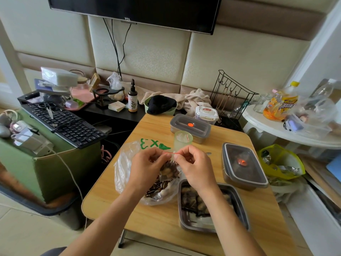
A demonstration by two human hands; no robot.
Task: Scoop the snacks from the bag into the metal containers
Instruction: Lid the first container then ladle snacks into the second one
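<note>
A clear plastic bag (pixel 123 169) with dark striped snacks lies open on the wooden table (pixel 162 218). Above it my left hand (pixel 145 167) and my right hand (pixel 195 167) pinch the two ends of a thin red band (pixel 171 153), stretched between them. A small clear pouch of snacks (pixel 168 169) hangs below the band, just over the bag. To the right, an open metal container (pixel 238 202) holds some snacks. A lidded metal container (pixel 243 165) stands behind it, and another lidded one (pixel 190 127) at the far side. A pale green cup (pixel 182 140) stands behind my hands.
A white lidded tub (pixel 206 111) and a black wire rack (pixel 230 93) stand past the table's far edge. A keyboard (pixel 62 121) lies on a green box at left. A white round table (pixel 276 126) with bottles is at right, a yellow bag (pixel 280 159) below it.
</note>
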